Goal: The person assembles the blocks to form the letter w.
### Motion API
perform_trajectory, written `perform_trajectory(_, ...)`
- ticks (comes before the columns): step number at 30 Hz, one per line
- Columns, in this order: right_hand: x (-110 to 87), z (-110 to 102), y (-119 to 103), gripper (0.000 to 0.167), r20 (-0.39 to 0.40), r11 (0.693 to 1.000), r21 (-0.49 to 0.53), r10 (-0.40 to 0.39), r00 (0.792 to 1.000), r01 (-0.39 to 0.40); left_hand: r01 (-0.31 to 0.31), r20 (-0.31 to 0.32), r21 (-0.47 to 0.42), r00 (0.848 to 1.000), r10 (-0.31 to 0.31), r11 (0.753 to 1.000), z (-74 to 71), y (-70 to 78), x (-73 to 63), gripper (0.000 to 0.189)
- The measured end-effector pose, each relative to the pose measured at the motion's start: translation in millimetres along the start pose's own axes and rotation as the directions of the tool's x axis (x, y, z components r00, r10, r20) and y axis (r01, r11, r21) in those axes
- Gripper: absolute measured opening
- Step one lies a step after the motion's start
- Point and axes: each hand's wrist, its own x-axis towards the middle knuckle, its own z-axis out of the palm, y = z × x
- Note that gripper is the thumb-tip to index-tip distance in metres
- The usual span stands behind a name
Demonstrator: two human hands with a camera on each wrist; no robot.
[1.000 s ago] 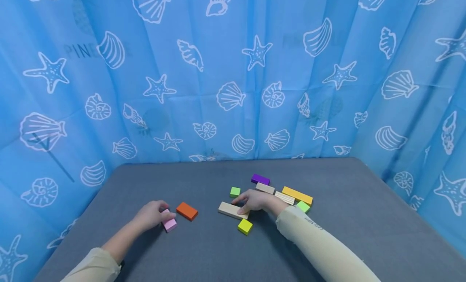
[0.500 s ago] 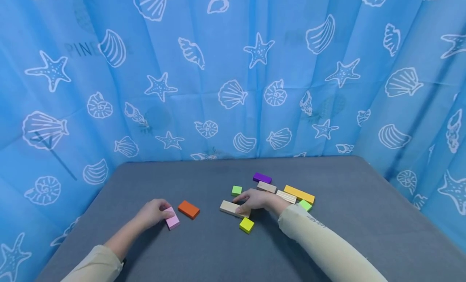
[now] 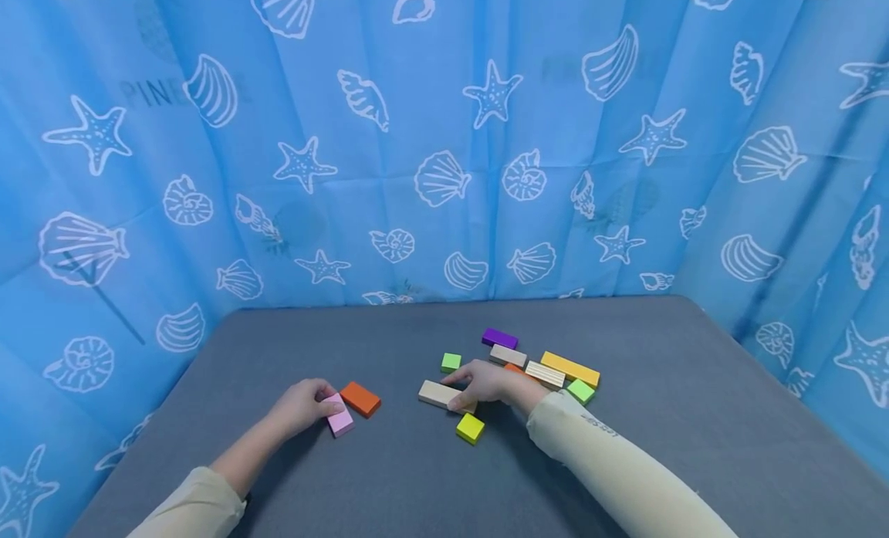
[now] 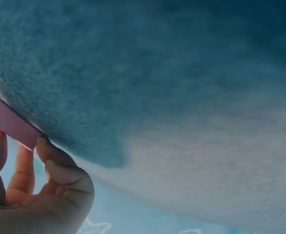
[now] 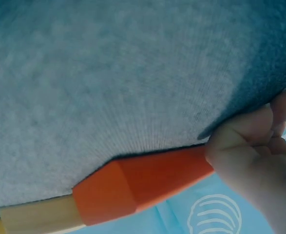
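Note:
My left hand (image 3: 299,408) pinches a pink block (image 3: 340,418) between thumb and fingers on the grey cloth. Seen from the left wrist, the pink block (image 4: 11,122) lies along the fingertips. Right beside it is an orange block (image 3: 360,399). My right hand (image 3: 489,382) grips the right end of a long plain wooden block (image 3: 436,394), thumb on the near side, fingers partly hiding it. A yellow block (image 3: 470,428) sits at that block's near right end. Just beyond the right fingers lies a small green block (image 3: 451,362).
Behind the right wrist are a second orange block (image 3: 512,367), a purple block (image 3: 500,338), a pale wooden block (image 3: 508,356), a ridged block (image 3: 545,374), a long amber block (image 3: 571,369) and another green block (image 3: 580,391). A blue shell-print curtain (image 3: 444,237) hangs behind the table.
My left hand has slid the pink block a little to the right, up to the orange block. The right hand keeps its place on the wooden block.

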Motion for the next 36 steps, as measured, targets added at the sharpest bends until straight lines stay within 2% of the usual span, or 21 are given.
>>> perform_trajectory(5, 0.3, 2, -2, 0.043, -0.002, 1.0, -0.003, -0.003, 1.0, 0.003, -0.005, -0.013, 0.039, 1.0, 0.006, 0.999, 5.2, 4.3, 8.2, 0.022)
perform_trajectory(11, 0.5, 4, -3, 0.041, -0.013, 1.0, -0.008, 0.011, 1.0, -0.011, -0.003, 0.011, 0.067, 1.0, 0.002, 0.998, 7.0, 11.7, 17.8, 0.022)
perform_trajectory(18, 1.4, 6, -7, 0.037, -0.057, 0.999, 0.0, 0.041, 0.998, -0.041, -0.004, 0.056, 0.08, 0.998, -0.001, 0.997, 1.1, 9.0, 15.5, 0.023)
perform_trajectory(22, 0.3, 8, -9, 0.034, -0.092, 0.999, -0.032, 0.024, 0.995, -0.027, 0.002, 0.052, 0.083, 0.999, -0.006, 0.997, -2.6, 8.5, 12.3, 0.024)
perform_trajectory(26, -1.6, 9, -10, 0.032, -0.141, 0.993, -0.117, -0.012, 0.99, -0.004, 0.013, 0.04, 0.066, 0.999, -0.016, 0.998, -2.7, 7.4, 11.5, 0.024)
perform_trajectory(31, -2.1, 6, -8, 0.031, -0.179, 0.973, -0.224, -0.102, 0.978, 0.061, 0.026, 0.043, 0.052, 0.999, -0.028, 0.998, -1.7, 6.4, 15.4, 0.02)
perform_trajectory(33, -2.1, 4, -7, 0.028, -0.196, 0.971, -0.219, -0.134, 0.971, 0.09, 0.032, 0.046, 0.05, 0.998, -0.034, 0.998, -1.7, 6.6, 17.3, 0.02)
perform_trajectory(36, -3.3, 0, -4, 0.024, -0.215, 0.989, -0.108, -0.126, 0.969, 0.105, 0.036, 0.047, 0.047, 0.998, -0.038, 0.998, -1.5, 6.3, 18.8, 0.021)
